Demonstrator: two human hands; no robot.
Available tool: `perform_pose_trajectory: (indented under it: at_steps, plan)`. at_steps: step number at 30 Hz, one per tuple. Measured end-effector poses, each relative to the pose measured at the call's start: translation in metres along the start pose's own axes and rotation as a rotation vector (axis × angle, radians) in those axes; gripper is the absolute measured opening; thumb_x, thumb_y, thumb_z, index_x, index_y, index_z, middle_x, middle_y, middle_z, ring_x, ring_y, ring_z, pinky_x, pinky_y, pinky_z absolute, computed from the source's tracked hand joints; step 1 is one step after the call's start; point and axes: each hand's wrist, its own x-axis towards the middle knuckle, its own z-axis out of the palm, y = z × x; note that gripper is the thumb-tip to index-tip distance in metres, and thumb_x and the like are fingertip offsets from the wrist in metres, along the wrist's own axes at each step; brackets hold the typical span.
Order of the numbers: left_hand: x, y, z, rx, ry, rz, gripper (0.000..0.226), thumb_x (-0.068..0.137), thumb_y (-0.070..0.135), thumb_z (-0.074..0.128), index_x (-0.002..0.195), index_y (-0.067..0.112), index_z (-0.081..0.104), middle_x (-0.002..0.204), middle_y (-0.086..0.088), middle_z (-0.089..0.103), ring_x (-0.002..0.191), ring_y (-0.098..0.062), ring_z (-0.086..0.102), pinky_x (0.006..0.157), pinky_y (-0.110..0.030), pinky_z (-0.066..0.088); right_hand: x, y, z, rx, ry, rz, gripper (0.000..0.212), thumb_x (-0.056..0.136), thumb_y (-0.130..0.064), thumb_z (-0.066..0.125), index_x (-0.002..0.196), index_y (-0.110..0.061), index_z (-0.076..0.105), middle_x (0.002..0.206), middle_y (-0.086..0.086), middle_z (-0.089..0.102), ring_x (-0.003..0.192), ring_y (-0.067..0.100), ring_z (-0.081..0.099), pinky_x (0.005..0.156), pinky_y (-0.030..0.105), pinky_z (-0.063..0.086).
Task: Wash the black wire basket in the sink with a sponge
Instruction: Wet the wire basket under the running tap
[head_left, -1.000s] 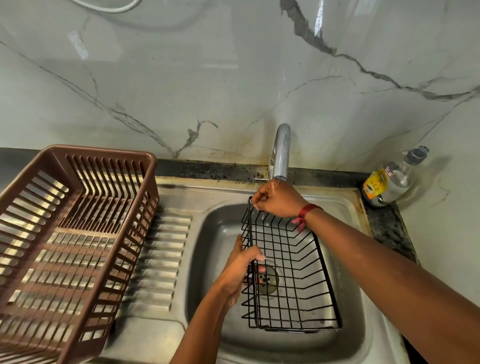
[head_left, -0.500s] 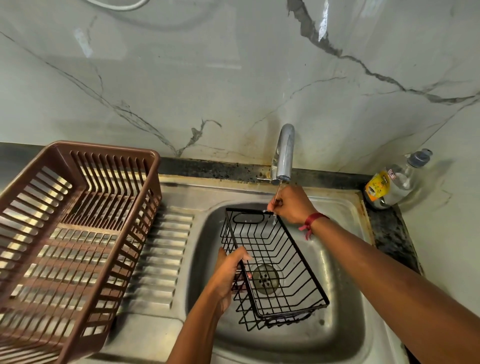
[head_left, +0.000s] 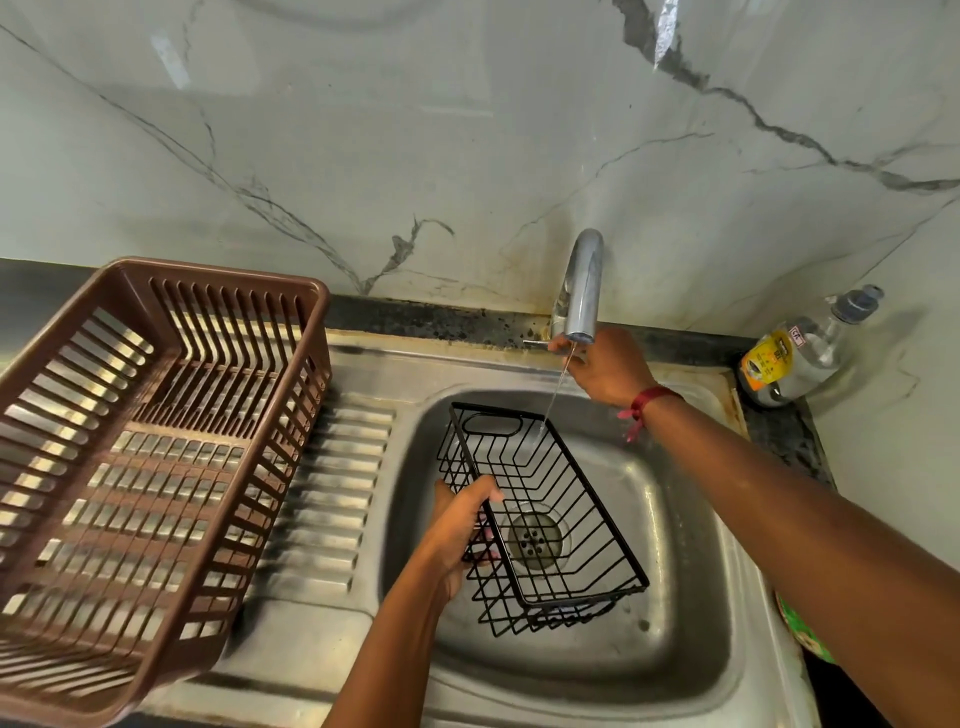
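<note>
The black wire basket (head_left: 550, 483) lies in the steel sink (head_left: 675, 571), open side up and tilted, over the drain. My left hand (head_left: 462, 525) grips its left long rim near the middle. A small pinkish thing shows under those fingers; I cannot tell what it is. My right hand (head_left: 608, 369) is up at the chrome tap (head_left: 582, 280), fingers pinching the small lever beside the spout. A thin stream of water falls from the spout onto the basket's far end. No sponge is plainly visible.
A brown plastic dish rack (head_left: 156, 441) stands on the ribbed drainboard (head_left: 332, 493) left of the sink. A clear bottle with a yellow label (head_left: 800, 353) leans in the back right corner. Something green (head_left: 800, 629) shows at the sink's right edge. A marble wall rises behind.
The basket has turned from standing on its side to open side up. My right hand let go of its far rim and rose to the tap lever. My left hand keeps its grip.
</note>
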Motion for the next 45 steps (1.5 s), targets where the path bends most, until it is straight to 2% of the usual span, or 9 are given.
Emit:
perform_pose_trajectory:
  at_steps: [5,10,14,19,25,31,34,40,45]
  plan:
    - [-0.001,0.005,-0.001,-0.021,-0.01,0.024,0.12,0.051,0.042,0.074,0.158,0.013,0.026,0.127,-0.017,0.057,0.094,-0.023,0.064,0.062,-0.034,0.054,0.01,0.001,0.002,-0.067,-0.089,0.006,0.029,0.087,-0.011,0.049,0.109,-0.001,0.065,0.1,0.021,0.068,0.082,0.033,0.065,0.076,0.046,0.055]
    - [-0.001,0.007,0.0,-0.029,-0.01,0.035,0.133,0.041,0.044,0.076,0.161,0.025,0.022,0.159,-0.019,0.039,0.136,-0.04,0.052,0.087,-0.049,0.058,0.017,0.0,0.009,-0.08,-0.2,0.023,0.033,0.086,-0.008,0.052,0.118,-0.008,0.061,0.105,0.017,0.066,0.086,0.031,0.063,0.078,0.043,0.056]
    - [-0.001,0.004,-0.001,-0.021,-0.02,0.029,0.136,0.049,0.036,0.076,0.166,0.03,0.007,0.164,-0.015,0.033,0.141,-0.04,0.046,0.111,-0.061,0.045,0.025,0.001,0.017,-0.012,-0.223,0.073,0.039,0.085,-0.007,0.052,0.122,-0.018,0.059,0.111,0.006,0.064,0.089,0.025,0.063,0.079,0.038,0.058]
    - [0.0,0.002,0.001,-0.015,-0.004,0.031,0.124,0.062,0.019,0.072,0.166,0.026,0.004,0.155,-0.012,0.041,0.129,-0.033,0.054,0.108,-0.054,0.049,0.028,0.002,0.019,0.005,-0.254,0.069,0.047,0.085,-0.006,0.049,0.129,-0.022,0.053,0.123,0.007,0.06,0.097,0.027,0.061,0.084,0.038,0.056]
    - [0.003,0.001,-0.001,-0.074,0.008,-0.004,0.111,0.074,0.012,0.069,0.166,0.021,0.007,0.151,-0.023,0.047,0.11,-0.029,0.059,0.082,-0.041,0.051,0.029,0.003,0.009,0.192,-0.164,0.083,0.041,0.084,0.002,0.056,0.122,-0.014,0.064,0.117,0.013,0.065,0.108,0.03,0.06,0.095,0.043,0.05]
    - [0.004,-0.001,-0.003,-0.087,0.007,0.003,0.096,0.084,0.004,0.063,0.164,0.019,0.013,0.149,-0.021,0.049,0.104,-0.024,0.059,0.072,-0.037,0.05,0.017,0.005,0.003,0.471,0.025,0.237,0.029,0.087,0.007,0.056,0.111,-0.003,0.067,0.099,0.01,0.07,0.067,0.016,0.063,0.06,0.031,0.055]
    - [0.0,0.002,0.0,-0.085,0.005,0.013,0.107,0.075,0.009,0.068,0.165,0.022,0.012,0.146,-0.018,0.051,0.103,-0.024,0.061,0.073,-0.038,0.051,0.01,0.003,0.006,0.586,0.047,0.292,0.032,0.089,0.005,0.057,0.118,-0.006,0.064,0.099,0.007,0.07,0.066,0.013,0.064,0.053,0.02,0.054]
    - [-0.007,0.002,0.003,-0.068,-0.004,0.019,0.124,0.057,0.016,0.069,0.166,0.025,0.01,0.144,-0.017,0.054,0.11,-0.024,0.06,0.096,-0.047,0.052,-0.006,-0.011,0.011,0.53,0.103,0.25,0.041,0.084,-0.006,0.07,0.123,0.0,0.059,0.106,0.006,0.064,0.093,0.018,0.063,0.086,0.034,0.054]
    - [-0.001,-0.005,0.004,-0.08,-0.06,0.063,0.143,0.034,0.036,0.077,0.163,0.044,0.016,0.164,-0.013,0.037,0.144,-0.035,0.044,0.119,-0.065,0.033,0.004,-0.012,0.003,0.136,0.17,0.165,0.023,0.094,-0.014,0.058,0.101,0.005,0.069,0.092,0.02,0.07,0.085,0.033,0.066,0.077,0.04,0.055]
